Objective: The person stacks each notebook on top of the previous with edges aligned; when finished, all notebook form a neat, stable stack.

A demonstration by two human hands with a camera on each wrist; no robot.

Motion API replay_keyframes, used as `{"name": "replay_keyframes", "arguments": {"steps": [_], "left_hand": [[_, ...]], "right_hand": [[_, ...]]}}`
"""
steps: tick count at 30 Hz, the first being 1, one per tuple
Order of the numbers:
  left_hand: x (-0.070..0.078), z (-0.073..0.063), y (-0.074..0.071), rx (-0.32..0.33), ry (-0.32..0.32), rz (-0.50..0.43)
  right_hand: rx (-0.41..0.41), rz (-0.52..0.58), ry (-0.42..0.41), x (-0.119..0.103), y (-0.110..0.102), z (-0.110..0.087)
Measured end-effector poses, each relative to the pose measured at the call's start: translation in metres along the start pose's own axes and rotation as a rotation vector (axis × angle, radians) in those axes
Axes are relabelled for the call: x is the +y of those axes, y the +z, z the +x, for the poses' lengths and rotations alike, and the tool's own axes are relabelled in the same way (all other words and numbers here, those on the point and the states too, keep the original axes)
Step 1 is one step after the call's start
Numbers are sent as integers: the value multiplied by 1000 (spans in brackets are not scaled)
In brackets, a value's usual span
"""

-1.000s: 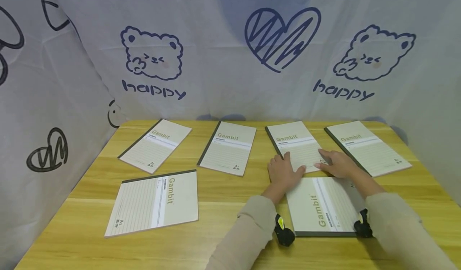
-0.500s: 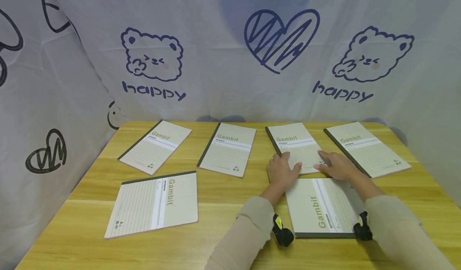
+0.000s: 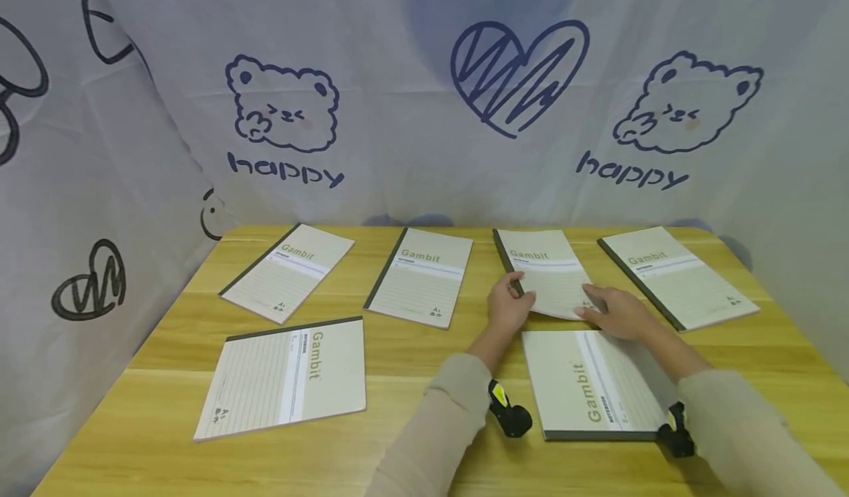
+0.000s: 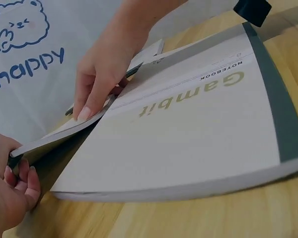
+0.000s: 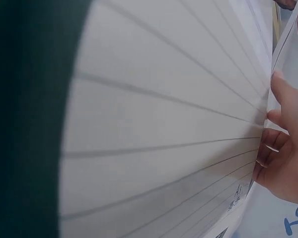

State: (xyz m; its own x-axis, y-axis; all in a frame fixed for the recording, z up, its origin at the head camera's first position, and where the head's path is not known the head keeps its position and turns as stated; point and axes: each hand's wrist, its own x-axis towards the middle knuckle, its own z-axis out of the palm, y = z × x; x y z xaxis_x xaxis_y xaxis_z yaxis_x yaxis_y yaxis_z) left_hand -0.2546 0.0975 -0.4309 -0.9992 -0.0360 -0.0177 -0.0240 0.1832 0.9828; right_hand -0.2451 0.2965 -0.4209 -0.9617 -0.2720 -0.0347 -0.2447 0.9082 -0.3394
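Note:
In the head view, my left hand [image 3: 509,307] grips the dark spine side of a cream Gambit notebook [image 3: 540,250] in the back row. My right hand [image 3: 622,314] pinches that notebook's right edge, thumb on top. Its near end is raised off the table, as the left wrist view shows from the side, with the left hand's fingers [image 4: 27,181] curled beneath the edge. Just in front lies another Gambit notebook [image 3: 564,383], turned sideways, spine toward me, partly covered by the right forearm. The right wrist view has this sideways notebook's cover [image 5: 154,114] filling most of it.
Two more notebooks lie at the back left, a slanted one [image 3: 288,272] and one beside it [image 3: 421,276]. A sideways notebook [image 3: 285,379] is at the front left, another [image 3: 676,276] at the back right. A printed cloth [image 3: 398,143] hangs behind the wooden table [image 3: 424,423].
My left hand has slid down and left to the spine side, its fingers now curled under it. The near end of the back-row notebook has come up. The right hand has barely moved.

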Motion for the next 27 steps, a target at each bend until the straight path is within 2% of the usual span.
{"name": "replay_keyframes", "arguments": {"steps": [7,15,22,25,27], "left_hand": [[1,2,-11,-36,-56,-71],[4,4,-22,-52,-115,-205],[8,4,-33,-90,-126,-285],[9,5,-38,-103,-127,-300],[10,5,-42,-115,-126,-290]], "right_hand": [[16,44,-22,-10,-2,-5],[10,140,42,-20,-5,-9],[3,367,130,-25,-7,-12],[23,543,170,-25,-7,-12],[28,701,212,-26,-7,-13]]}}
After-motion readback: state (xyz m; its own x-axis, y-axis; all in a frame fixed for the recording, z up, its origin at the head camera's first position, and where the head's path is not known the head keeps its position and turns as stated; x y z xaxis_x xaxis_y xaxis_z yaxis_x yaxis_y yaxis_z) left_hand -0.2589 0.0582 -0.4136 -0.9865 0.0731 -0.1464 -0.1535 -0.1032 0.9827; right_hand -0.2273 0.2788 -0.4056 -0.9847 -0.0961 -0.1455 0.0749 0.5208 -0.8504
